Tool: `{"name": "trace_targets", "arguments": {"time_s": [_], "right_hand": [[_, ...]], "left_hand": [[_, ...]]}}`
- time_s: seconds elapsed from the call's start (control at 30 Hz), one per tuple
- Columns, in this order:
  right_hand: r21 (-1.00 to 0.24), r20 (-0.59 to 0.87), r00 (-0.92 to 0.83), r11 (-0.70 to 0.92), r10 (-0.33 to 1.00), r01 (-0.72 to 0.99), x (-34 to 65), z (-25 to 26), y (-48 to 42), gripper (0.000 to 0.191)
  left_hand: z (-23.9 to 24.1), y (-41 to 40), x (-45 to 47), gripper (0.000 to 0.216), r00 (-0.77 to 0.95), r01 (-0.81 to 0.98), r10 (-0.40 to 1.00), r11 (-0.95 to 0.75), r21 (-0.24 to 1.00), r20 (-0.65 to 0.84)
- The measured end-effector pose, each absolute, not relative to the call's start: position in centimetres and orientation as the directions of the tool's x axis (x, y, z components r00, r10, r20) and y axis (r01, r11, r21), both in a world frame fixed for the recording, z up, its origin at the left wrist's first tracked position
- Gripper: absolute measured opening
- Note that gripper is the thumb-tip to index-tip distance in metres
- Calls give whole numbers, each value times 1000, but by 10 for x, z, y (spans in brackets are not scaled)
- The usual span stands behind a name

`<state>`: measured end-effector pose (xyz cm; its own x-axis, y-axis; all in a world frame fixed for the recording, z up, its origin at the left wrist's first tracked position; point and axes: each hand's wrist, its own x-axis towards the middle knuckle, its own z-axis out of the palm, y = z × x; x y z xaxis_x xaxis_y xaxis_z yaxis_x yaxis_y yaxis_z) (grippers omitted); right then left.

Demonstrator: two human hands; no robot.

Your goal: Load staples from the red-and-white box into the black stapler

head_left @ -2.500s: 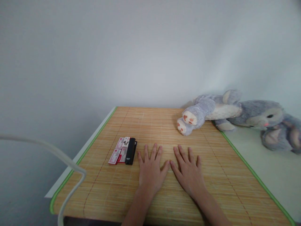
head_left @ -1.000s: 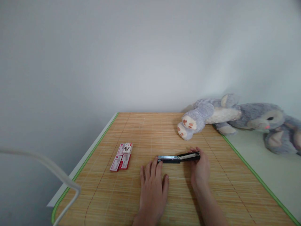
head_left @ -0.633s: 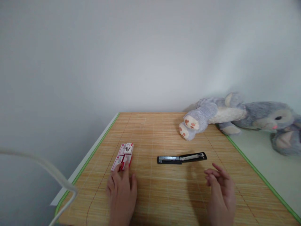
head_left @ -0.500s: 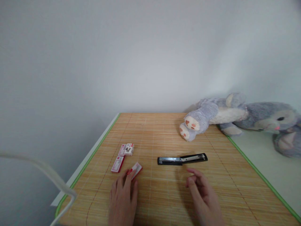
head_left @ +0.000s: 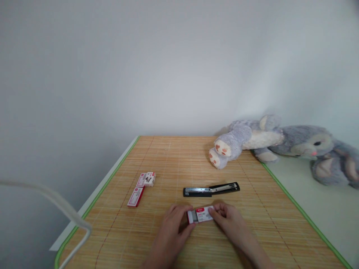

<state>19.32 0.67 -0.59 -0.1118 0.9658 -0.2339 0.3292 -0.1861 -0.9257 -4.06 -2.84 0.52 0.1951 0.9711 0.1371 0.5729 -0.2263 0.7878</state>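
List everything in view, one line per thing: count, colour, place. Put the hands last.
staple box in hand: 1, red and white, slid partly open, held between both hands near the front of the mat.
stapler: 1, black with a metal rail, lying opened flat at mid-mat, just beyond the hands.
other staple boxes: 3, red and white, on the left part of the mat.
bamboo mat: 1, tan with green edging, covering the table.
plush rabbit: 1, grey and cream, lying at the far right, feet on the mat.
cable: 1, white, at lower left.
left hand: 1, gripping the box's left end.
right hand: 1, gripping its right end.
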Motion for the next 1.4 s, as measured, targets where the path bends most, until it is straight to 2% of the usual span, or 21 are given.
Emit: {"name": "trace_targets", "arguments": {"time_s": [0.1,0.33,0.57,0.67,0.83,0.9,1.03,1.13,1.23,1.33,1.4], "right_hand": [[-916,-225,-88,-179,970,360,202,-6,7,44],[-911,-176,-61,-139,983,388,208,-8,3,39],[-841,-90,-118,-12,989,540,201,16,-4,32],[-731,-99,-237,91,966,677,182,34,-1,24],[-335,-169,-385,314,907,888,147,65,14,22],[-273,-179,-401,346,899,898,138,72,19,22],[-323,-155,-492,427,857,845,139,74,21,17],[-527,-51,-546,442,836,726,157,66,18,15],[-696,11,-489,358,872,622,180,51,13,15],[-727,-12,-415,277,910,628,203,38,8,16],[-719,-35,-374,237,927,653,216,33,5,16]], "left_hand": [[3,-28,-47,50,171,565,979,-191,803,113],[-5,-28,-53,54,212,569,967,-240,787,142],[-7,-27,-55,54,219,565,964,-252,785,152],[-5,-27,-53,54,220,549,964,-251,797,151],[-2,-26,-52,53,205,538,969,-232,810,142],[0,-26,-51,52,203,536,970,-222,815,130],[-1,-25,-51,52,204,519,973,-204,830,111],[-6,-24,-51,54,194,520,974,-202,830,115],[-9,-25,-51,55,185,530,975,-201,823,119],[-6,-26,-54,59,199,532,973,-210,821,119],[-1,-25,-59,52,210,534,971,-214,818,116]]}}
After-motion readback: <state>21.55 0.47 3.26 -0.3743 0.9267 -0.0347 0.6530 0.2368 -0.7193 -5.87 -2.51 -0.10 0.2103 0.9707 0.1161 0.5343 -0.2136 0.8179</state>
